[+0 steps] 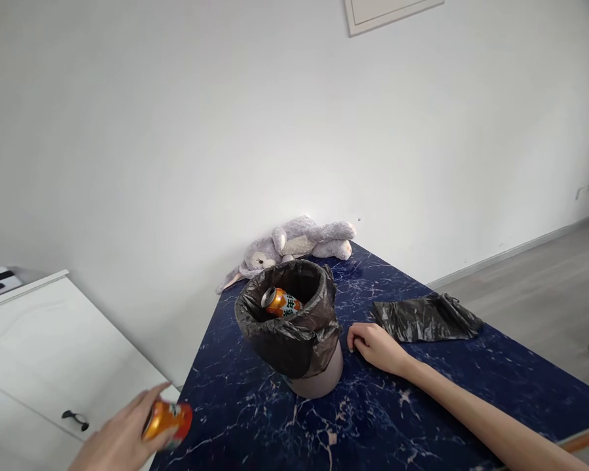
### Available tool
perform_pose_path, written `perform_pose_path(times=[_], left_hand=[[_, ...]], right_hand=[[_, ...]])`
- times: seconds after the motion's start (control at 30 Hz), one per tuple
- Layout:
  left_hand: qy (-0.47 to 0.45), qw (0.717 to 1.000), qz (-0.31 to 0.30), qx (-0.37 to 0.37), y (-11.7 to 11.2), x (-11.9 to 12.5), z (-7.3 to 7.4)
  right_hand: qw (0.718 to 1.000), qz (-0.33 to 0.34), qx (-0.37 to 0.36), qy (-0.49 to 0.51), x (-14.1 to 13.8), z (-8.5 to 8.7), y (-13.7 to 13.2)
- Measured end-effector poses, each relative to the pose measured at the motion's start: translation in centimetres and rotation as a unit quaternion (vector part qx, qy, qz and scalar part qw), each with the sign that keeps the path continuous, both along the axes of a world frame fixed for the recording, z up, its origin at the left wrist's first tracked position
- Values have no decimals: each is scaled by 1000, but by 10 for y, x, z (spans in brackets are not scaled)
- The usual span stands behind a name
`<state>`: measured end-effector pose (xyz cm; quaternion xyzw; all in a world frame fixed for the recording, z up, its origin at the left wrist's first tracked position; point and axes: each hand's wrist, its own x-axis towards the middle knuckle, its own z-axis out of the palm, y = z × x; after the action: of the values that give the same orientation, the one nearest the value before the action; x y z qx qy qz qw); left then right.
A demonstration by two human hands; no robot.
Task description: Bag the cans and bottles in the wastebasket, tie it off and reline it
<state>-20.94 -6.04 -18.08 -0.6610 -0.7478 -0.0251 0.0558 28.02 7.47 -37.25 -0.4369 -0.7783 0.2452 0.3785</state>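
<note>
My left hand [120, 435], at the lower left, is wrapped around an orange soda can [177, 420], which is slightly blurred and tilted beside the table's left edge. My right hand [377, 345] rests on the table with its fingers curled in and nothing visible in them. It lies just right of a light-coloured trash bin [319, 383]. A black plastic bag [294, 350] lines the bin and folds over its rim. Inside the bin's mouth a second orange can [283, 303] lies on its side, its lower part hidden by the bag.
A grey plush rabbit [297, 237] lies behind the bin against the white wall. To the right of my right hand, a flattened black plastic bag [429, 318] lies on the blue marbled tabletop [255, 425]. A white cabinet [44, 353] stands at the left.
</note>
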Motion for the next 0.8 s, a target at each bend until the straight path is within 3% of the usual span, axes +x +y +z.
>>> perform_pose_path(times=[0.13, 0.2, 0.3, 0.4, 0.57, 0.8], left_hand=[[-34, 985, 23, 170, 15, 77, 57], [-64, 963, -19, 263, 17, 118, 78], [-132, 934, -83, 321, 21, 171, 95], [-157, 907, -168, 352, 31, 209, 98], [-176, 896, -231, 337, 51, 232, 95], [-204, 881, -207, 374, 47, 218, 92]], right_hand=[[1000, -1, -6, -3, 0, 1, -1], [1000, -3, -8, -4, 0, 1, -2], [1000, -1, -8, -4, 0, 1, -2], [1000, 1, -8, -3, 0, 0, -1], [1000, -2, -8, -2, 1, 0, -1], [1000, -1, -3, 2, 1, -1, 1]])
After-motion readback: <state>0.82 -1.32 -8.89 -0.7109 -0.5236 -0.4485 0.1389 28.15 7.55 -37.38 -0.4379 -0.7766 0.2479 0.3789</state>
